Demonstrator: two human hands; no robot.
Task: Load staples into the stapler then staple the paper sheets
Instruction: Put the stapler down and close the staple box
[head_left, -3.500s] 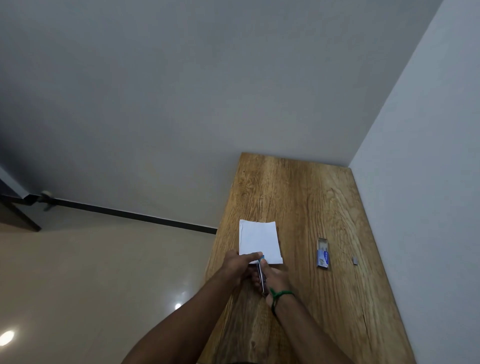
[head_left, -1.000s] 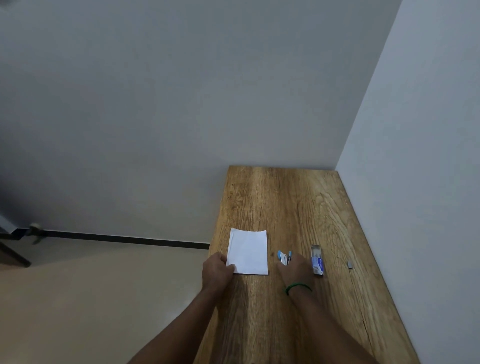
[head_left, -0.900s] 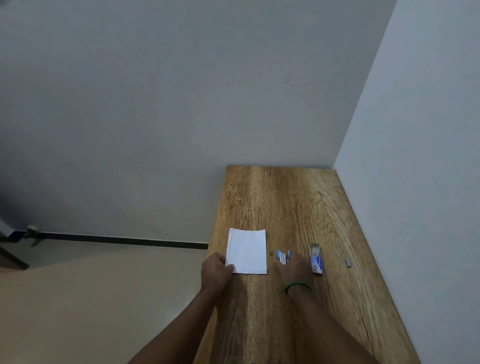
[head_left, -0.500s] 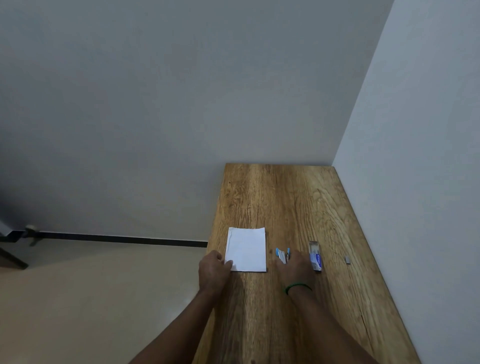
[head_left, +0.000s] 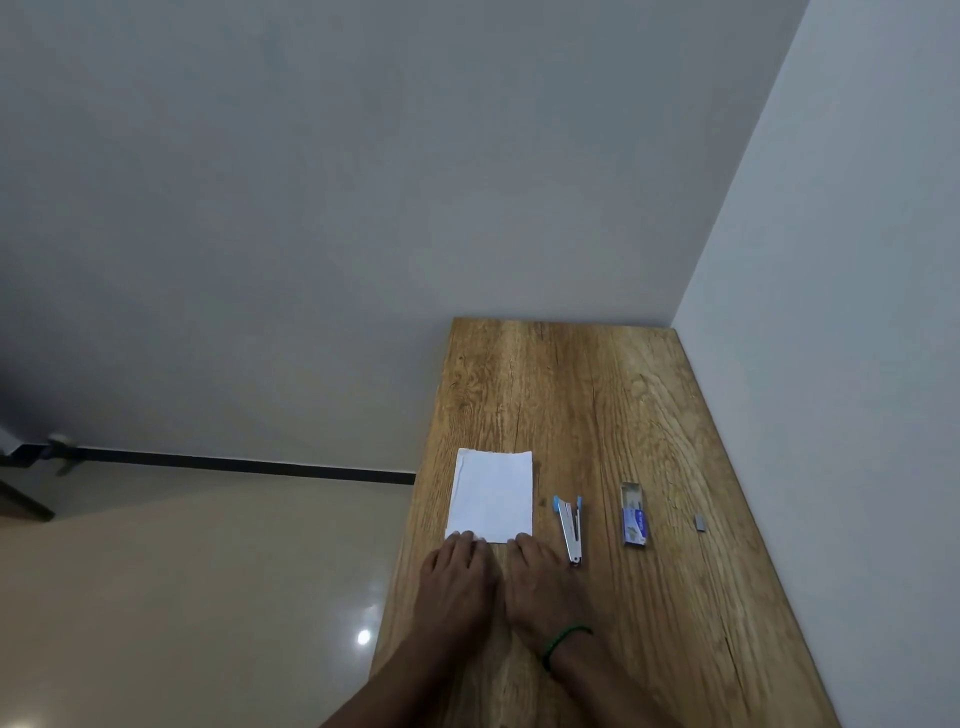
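White paper sheets (head_left: 493, 493) lie flat near the left edge of the wooden table (head_left: 597, 395). My left hand (head_left: 457, 577) and my right hand (head_left: 540, 582) rest side by side on the table, fingertips touching the sheets' near edge. The small silver stapler (head_left: 570, 527) with blue tips lies on the table just right of the sheets, free of either hand. The blue staple box (head_left: 634, 515), slid open, lies further right. A small grey strip of staples (head_left: 700, 522) sits beyond it.
A white wall runs along the table's right side and a grey wall stands behind its far end. The table's left edge drops to a glossy beige floor (head_left: 208, 597). Bare wood stretches beyond the objects and to the right of my arms.
My right hand has let go of the stapler, left it on the table and moved left to the sheets' near edge. My left hand has shifted slightly right along that edge.
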